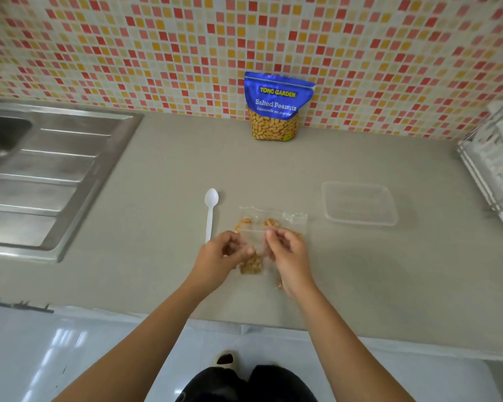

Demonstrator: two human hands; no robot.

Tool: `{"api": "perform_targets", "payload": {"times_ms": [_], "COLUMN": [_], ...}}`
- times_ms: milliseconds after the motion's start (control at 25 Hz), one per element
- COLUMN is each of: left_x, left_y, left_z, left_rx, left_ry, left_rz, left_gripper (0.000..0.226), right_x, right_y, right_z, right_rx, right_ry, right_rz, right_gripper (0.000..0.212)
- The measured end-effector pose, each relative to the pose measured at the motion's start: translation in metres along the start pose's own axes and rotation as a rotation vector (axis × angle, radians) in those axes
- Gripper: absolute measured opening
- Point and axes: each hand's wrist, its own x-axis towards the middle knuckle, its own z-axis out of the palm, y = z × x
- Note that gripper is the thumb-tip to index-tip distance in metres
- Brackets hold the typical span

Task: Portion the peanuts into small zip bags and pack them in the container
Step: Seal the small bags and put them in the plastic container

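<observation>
Presently in hand: a small zip bag (pixel 257 245), held between both hands just above the counter (pixel 360 271), its peanuts (pixel 251 267) sunk to the end nearest the person.
Left hand (pixel 219 256): fingers curled in, pinching the bag's upper edge from the 9 o'clock side.
Right hand (pixel 288 256): likewise curled, pinching the same edge from 3 o'clock. How hard either thumb bears on the strip is too blurred to tell.
Why held so: the load hanging low keeps the nuts out of the mouth, so the strip can be pressed along its length. Sealing looks to be the step in hand.
Bags on the counter (pixel 273 221): clear plastic with some nuts inside, lying flat just at 12 o'clock of the hands. How many, I cannot tell.
Spoon (pixel 210 211): white plastic at about 11 o'clock, bowl toward the wall, lying within easy reach of the left hand.
Container (pixel 360 203): clear, shallow and lidless at 2 o'clock, apart from the bags. I see no bag in it, so packing seems not yet begun.
Peanut pouch (pixel 276 107): blue, upright at 12 o'clock, backed against the tiled wall (pixel 157 53), probably so it cannot tip.
Sink (pixel 41 175): steel drainer at 9 to 10 o'clock.
Dish rack (pixel 497 158): white, at 2 to 3 o'clock, far right.
Risk: a nut caught in the strip would leave the bag unsealed.
</observation>
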Motion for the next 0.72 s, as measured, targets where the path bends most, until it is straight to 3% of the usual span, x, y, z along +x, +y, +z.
{"api": "perform_targets", "payload": {"times_ms": [160,280,480,720], "left_x": [0.01,0.021,0.035,0.031], "left_y": [0.034,0.052,0.064,0.065], "left_z": [-0.009,-0.008,0.0,0.004], "left_rx": [-0.092,0.14,0.543,0.61], "left_ry": [-0.108,-0.203,-0.189,-0.178], "left_rz": [0.129,0.231,0.456,0.662], "left_gripper": [0.02,0.015,0.009,0.018], "right_x": [-0.001,-0.004,-0.013,-0.016], "right_y": [-0.016,-0.019,-0.026,-0.033], "right_z": [-0.006,-0.009,-0.01,-0.013], "right_rx": [0.024,-0.049,-0.182,-0.277], "right_ry": [-0.041,-0.005,0.076,0.257], "right_rz": [-0.042,-0.091,-0.233,-0.397], "right_gripper": [0.008,0.006,0.016,0.015]}}
